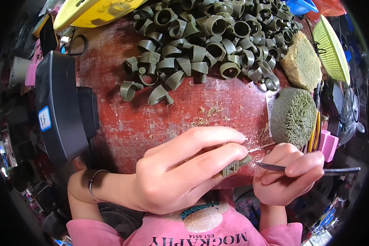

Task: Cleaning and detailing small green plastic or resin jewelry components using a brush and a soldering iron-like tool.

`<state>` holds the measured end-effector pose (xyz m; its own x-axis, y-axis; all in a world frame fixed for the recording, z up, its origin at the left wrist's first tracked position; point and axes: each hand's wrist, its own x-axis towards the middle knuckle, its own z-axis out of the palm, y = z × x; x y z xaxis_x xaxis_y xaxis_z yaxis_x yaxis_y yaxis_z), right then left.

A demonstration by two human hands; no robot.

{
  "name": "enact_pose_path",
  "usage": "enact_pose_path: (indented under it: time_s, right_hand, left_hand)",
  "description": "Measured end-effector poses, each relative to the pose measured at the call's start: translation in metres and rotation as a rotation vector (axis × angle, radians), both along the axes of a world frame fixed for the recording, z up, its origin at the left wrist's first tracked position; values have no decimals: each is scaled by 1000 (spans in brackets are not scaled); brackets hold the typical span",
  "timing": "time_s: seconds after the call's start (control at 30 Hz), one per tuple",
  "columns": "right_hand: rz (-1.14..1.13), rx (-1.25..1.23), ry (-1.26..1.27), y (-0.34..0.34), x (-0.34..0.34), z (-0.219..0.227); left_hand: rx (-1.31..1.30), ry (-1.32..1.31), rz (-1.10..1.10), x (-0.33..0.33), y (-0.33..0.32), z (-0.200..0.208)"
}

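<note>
In the lower centre of the frame, the left hand (178, 170) has its fingers curled around a small olive-green ring piece (230, 168), grasping it at the near edge of the red counter (123, 119). To the lower right, the right hand (289, 174) has its fingers closed on a slim metal tool (343, 169), its pointed tip just beside the piece. A heap of similar rings (211, 45) fills the upper centre. A rough green block (294, 117) sits right of centre, a yellow basin (92, 12) at upper left.
</note>
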<state>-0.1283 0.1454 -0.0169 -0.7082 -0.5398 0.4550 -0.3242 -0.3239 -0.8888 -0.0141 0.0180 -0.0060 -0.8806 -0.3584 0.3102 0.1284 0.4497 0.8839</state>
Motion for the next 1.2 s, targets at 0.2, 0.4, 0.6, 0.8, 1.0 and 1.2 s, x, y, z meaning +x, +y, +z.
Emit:
enact_pose_path:
  time_s: [0.2, 0.4, 0.6, 0.8, 1.0, 1.2]
  right_hand:
    - [8, 20, 144, -3, 1, 2]
    - [123, -6, 161, 2, -2, 3]
    - [105, -17, 138, -1, 0, 3]
    - [100, 2, 133, -1, -1, 5]
    - [47, -42, 120, 1, -3, 1]
    - [-188, 396, 121, -10, -19, 11]
  left_hand:
    - [-49, 26, -6, 0, -2, -2]
    - [-70, 57, 8, -1, -2, -3]
    - [-51, 39, 8, 0, -2, -4]
    - [-46, 4, 4, -1, -2, -1]
    - [-47, -4, -6, -3, -2, 1]
    - [622, -187, -59, -4, -1, -1]
